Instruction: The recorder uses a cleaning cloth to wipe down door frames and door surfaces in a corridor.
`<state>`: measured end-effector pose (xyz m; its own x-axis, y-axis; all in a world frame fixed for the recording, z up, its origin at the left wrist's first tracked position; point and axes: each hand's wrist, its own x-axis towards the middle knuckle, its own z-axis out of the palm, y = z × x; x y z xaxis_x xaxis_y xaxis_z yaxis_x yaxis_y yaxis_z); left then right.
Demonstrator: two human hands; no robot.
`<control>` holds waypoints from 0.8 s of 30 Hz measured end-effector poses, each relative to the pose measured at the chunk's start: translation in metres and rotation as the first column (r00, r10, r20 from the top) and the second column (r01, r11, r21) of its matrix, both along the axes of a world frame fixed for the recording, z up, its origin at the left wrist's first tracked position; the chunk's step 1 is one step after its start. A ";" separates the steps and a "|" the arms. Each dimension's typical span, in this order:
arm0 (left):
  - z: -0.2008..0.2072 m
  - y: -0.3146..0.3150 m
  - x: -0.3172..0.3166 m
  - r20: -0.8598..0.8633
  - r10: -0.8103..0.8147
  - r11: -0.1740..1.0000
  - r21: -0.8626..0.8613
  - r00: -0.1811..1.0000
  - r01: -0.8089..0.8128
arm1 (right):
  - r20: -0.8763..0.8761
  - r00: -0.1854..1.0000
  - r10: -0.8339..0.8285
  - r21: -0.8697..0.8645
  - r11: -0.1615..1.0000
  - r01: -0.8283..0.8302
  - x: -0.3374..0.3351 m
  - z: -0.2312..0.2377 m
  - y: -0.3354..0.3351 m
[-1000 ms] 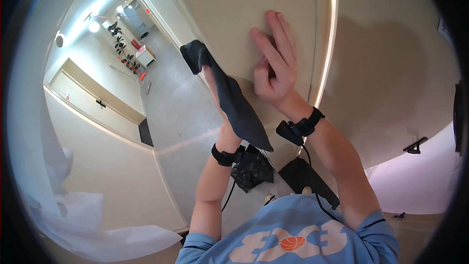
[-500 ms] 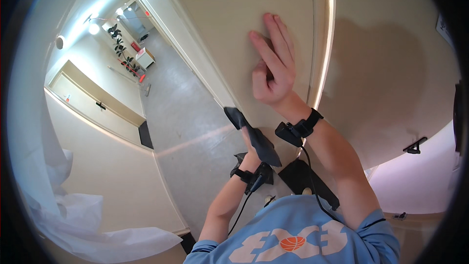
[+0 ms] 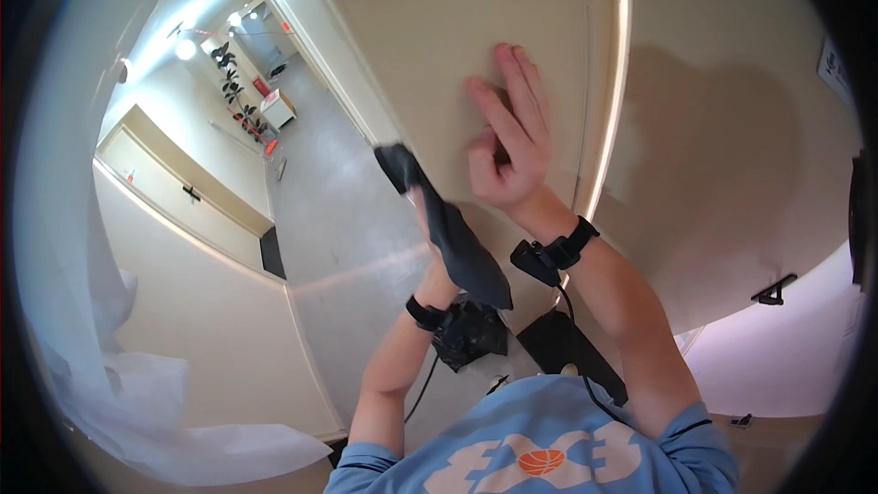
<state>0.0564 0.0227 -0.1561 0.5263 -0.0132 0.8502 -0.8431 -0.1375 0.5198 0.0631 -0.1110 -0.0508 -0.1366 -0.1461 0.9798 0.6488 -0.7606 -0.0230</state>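
Observation:
My left hand [image 3: 437, 273] is closed on a dark grey cloth [image 3: 453, 236] that hides most of its fingers. The cloth hangs long, its upper end beside the left edge of a beige door-like panel [image 3: 439, 27]. In front of that panel is my right hand [image 3: 514, 151], empty, with its fingers stretched out and its thumb bent; whether the palm presses on the surface I cannot tell. Both wrists carry black straps with small cabled devices.
A black plastic bag [image 3: 471, 334] and a black mat [image 3: 572, 357] lie by my feet. White translucent sheeting [image 3: 155, 421] hangs at left. Beyond are a grey corridor floor [image 3: 320, 183], a closed door [image 3: 174, 178], a plant [image 3: 233, 91] and a white cabinet [image 3: 278, 110]. A black handle [image 3: 775, 290] sits right.
My left hand and the cloth have moved up and left along the panel's edge, uncovering more of the black bag. My right hand sits slightly lower in view, its pose much the same.

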 end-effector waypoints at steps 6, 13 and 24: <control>0.026 0.002 0.006 0.117 0.059 0.998 0.006 0.991 -0.061 | -0.034 0.999 -0.009 -0.026 1.000 0.008 -0.009 0.003 0.002; -0.091 0.000 -0.009 0.090 0.098 0.988 0.113 0.991 -0.108 | -0.012 0.999 -0.041 -0.058 0.998 0.040 -0.009 0.005 -0.001; -0.207 0.016 -0.022 -0.545 -0.399 0.916 -0.212 0.737 0.339 | 0.032 0.999 -0.008 -0.019 1.000 0.009 0.000 0.003 0.003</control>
